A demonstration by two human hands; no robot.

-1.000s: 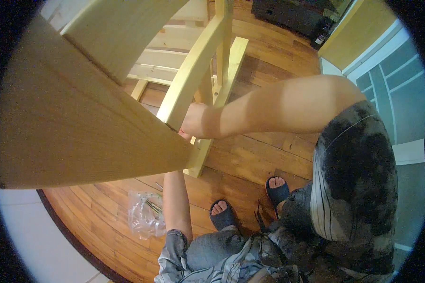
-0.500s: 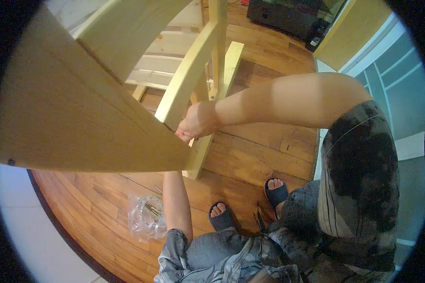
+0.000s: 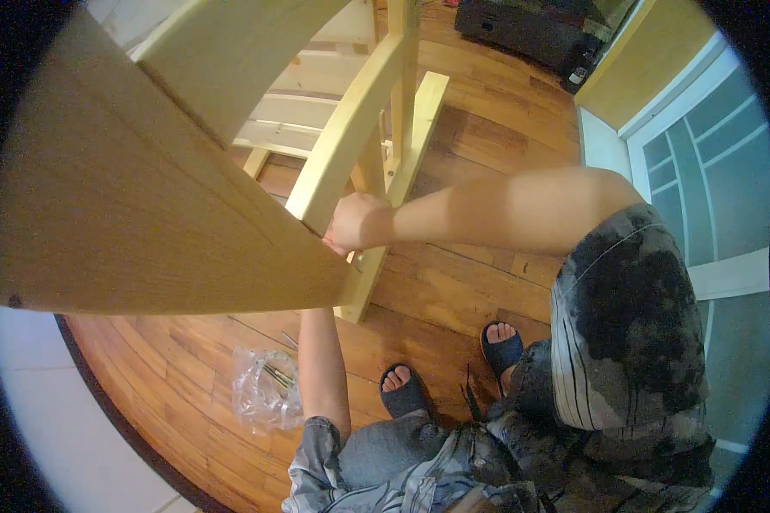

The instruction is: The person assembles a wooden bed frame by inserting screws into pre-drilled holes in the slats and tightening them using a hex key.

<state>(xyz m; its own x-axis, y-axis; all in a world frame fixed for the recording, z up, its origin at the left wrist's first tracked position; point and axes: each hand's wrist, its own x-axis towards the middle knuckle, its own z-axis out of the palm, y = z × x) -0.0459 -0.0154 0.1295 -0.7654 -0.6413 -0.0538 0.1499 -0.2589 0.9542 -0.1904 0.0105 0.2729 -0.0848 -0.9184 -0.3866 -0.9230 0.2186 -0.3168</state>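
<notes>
Wooden floor (image 3: pixel 488 291) holds a clear bag (image 3: pixel 265 389); right hand (image 3: pixel 359 221) clenched on pale rail (image 3: pixel 342 141).

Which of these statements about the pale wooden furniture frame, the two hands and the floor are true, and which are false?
1. The right hand rests at the joint where a pale wooden rail meets the broad wooden board. True.
2. The left hand is in plain sight on top of the board. False: only the left forearm shows; it goes up behind the board.
3. A clear plastic bag with small hardware lies on the wooden floor. True.
4. The person is barefoot. False: dark open-toed slippers are worn.
</notes>
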